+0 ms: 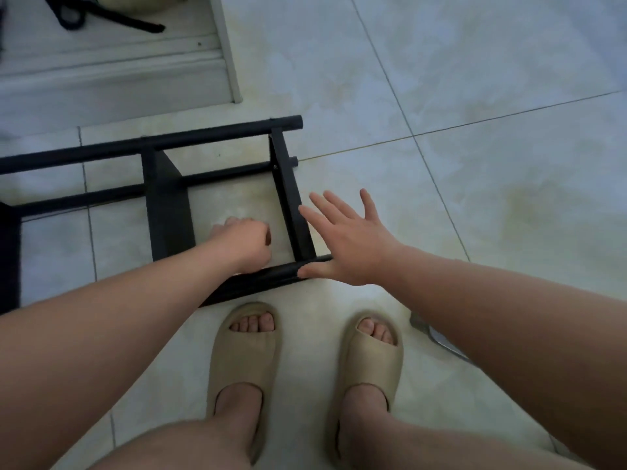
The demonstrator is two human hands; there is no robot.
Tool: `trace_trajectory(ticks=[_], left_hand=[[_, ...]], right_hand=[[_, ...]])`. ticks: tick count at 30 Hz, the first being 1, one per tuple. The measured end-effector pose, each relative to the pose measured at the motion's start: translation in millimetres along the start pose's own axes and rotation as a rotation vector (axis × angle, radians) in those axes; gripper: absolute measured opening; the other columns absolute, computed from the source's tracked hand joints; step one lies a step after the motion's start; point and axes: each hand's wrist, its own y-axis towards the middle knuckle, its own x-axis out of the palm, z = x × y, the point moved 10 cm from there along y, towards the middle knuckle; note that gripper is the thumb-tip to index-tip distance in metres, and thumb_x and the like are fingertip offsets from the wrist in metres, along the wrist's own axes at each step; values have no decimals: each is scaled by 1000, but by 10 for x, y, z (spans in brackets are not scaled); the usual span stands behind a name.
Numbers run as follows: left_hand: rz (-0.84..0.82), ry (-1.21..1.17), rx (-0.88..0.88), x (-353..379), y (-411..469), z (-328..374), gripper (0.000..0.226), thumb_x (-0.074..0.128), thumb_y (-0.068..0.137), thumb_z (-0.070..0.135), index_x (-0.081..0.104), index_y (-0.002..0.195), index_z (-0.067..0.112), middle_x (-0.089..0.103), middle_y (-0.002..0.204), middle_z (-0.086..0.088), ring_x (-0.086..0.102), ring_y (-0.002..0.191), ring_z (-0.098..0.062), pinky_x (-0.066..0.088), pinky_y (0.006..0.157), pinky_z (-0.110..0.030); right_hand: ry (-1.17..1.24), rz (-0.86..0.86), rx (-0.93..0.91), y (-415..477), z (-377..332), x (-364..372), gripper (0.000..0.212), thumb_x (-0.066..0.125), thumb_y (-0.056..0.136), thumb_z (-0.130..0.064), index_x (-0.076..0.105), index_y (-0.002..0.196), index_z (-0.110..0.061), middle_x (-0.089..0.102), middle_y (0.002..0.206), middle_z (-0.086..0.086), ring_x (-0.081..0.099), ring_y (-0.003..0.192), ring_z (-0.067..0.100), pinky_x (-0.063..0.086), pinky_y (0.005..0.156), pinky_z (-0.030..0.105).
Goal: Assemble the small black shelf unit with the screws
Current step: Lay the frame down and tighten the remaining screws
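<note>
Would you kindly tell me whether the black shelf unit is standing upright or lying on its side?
Lying on its side: the black shelf unit has its long tubes running along the floor, with its panels standing on edge.

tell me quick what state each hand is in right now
left hand: curled shut, nothing visible in its grip.
right hand: open, fingers spread, thumb touching the shelf rod.
</note>
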Motion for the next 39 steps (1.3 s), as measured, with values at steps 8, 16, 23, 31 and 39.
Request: trace_trajectory(ticks=[8,16,23,31,39], left_hand=[[-51,117,207,-822,-1102,1071,23,57,94,30,64,103,9,67,112,-8,61,101,-29,49,86,-32],[-65,161,394,-575,-1687,2345,10,57,95,29,50,96,22,64,106,-10,51,88,-24,44,80,-34],[-261,127,435,163,-1307,2780,54,57,97,33,42,147,19,51,146,-5,50,131,-26,39,96,-29],[-359,-211,321,894,-363,2954,59,63,96,37,40,144,11,58,138,-10,56,124,-28,43,94,-29],[-333,-572,351,1354,-31,3088,20,64,95,27,49,83,22,68,75,-2,71,83,-24,52,79,-36]], right_hand=[[58,97,267,-1532,651,-649,72,40,101,-60,11,160,-30,11,169,-4,2,156,15,-3,123,54],[259,-35,529,-2682,1367,-175,60,49,103,-47,29,157,-28,38,159,1,38,144,24,35,115,40],[376,-177,601,-2444,1899,596,46,47,105,-37,45,149,-22,57,143,6,52,131,28,44,103,36],[406,-221,626,-1654,2189,1469,34,48,101,-36,60,128,-19,64,129,10,61,116,33,52,94,42],[506,-253,662,-1375,2230,2190,28,66,89,-31,66,112,-15,69,109,11,67,99,33,56,80,39]])
